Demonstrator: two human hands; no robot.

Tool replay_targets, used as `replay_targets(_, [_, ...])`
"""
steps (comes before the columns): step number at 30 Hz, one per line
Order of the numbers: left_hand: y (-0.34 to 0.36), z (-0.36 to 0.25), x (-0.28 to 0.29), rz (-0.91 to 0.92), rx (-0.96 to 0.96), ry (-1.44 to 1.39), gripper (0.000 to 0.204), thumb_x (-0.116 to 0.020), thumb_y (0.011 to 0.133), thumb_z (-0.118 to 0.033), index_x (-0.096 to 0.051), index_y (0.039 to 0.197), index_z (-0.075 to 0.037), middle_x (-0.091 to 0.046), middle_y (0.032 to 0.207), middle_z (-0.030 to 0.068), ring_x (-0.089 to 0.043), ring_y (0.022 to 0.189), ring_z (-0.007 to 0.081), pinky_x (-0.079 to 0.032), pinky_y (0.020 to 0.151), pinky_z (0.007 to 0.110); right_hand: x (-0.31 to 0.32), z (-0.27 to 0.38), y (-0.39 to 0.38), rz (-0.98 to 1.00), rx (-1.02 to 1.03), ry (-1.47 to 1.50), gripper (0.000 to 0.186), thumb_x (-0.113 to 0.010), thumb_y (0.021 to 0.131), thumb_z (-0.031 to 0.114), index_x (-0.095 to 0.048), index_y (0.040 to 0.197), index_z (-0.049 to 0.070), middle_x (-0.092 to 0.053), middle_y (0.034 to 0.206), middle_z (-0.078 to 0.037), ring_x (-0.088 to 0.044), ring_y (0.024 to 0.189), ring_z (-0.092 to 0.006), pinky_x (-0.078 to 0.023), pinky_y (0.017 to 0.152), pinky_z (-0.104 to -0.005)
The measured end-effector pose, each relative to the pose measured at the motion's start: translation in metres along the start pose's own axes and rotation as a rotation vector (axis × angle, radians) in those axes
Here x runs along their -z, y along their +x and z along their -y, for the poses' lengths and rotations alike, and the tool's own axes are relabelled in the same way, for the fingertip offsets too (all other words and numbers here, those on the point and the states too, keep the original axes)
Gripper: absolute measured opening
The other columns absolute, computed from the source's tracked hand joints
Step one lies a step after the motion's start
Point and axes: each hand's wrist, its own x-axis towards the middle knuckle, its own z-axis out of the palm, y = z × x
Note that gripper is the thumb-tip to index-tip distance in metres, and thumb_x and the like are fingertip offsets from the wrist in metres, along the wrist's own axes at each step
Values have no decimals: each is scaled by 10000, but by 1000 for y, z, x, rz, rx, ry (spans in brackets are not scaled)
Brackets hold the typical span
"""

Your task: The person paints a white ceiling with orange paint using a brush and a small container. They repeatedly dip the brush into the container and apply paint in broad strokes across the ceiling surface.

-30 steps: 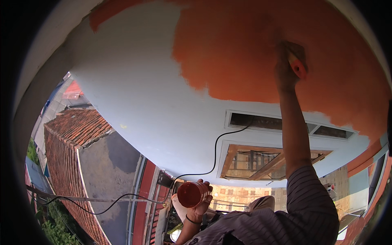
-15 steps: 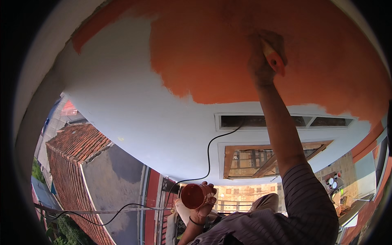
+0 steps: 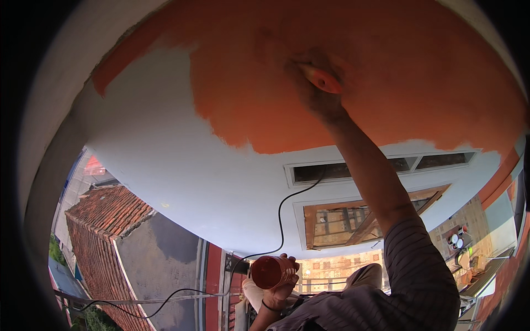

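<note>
My right hand (image 3: 323, 99) reaches up to the wall and is closed around a paintbrush (image 3: 323, 81). Its orange-smeared handle end with a small hole points toward me, while the bristles are hidden. Around it the wall carries fresh orange paint (image 3: 237, 99); to the left and below, the wall (image 3: 149, 121) is still pale white with a ragged paint border. Low in the view, my left hand (image 3: 287, 284) grips a small round cup (image 3: 266, 272), reddish-brown inside, its mouth turned toward me. A dark band circles that wrist.
A black cable (image 3: 281, 215) runs from the vent opening (image 3: 320, 172) down past the cup. Below it is a wood-framed window (image 3: 337, 225). A railing and patterned floor (image 3: 314, 270) lie far below. Tiled roofs (image 3: 105, 220) stand at left; paint cans (image 3: 456, 240) at lower right.
My right hand has swept left across the orange area with the paintbrush, which is now tilted more level. The cup in my left hand sits slightly lower and further right.
</note>
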Motion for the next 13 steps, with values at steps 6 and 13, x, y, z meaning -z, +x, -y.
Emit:
replay_targets(6, [8, -2, -10, -15, -12, 28, 554, -709, 997, -394, -586, 1411, -47, -589, 1390, 193, -566, 1294, 366, -611, 926, 498, 71, -28, 54, -216, -113, 311, 103, -726, 959, -15, -688, 1051, 9, -727, 943, -66, -740, 868, -163, -609, 800, -327])
replay_targets(13, [9, 8, -14, 6, 60, 4, 602, -707, 996, -436, -560, 1454, -76, -586, 1419, 175, -554, 1319, 359, -604, 955, 518, 94, -28, 19, -218, -273, 55, 252, -827, 906, 49, -696, 1117, 4, -755, 992, -105, -764, 889, -229, -602, 859, -314])
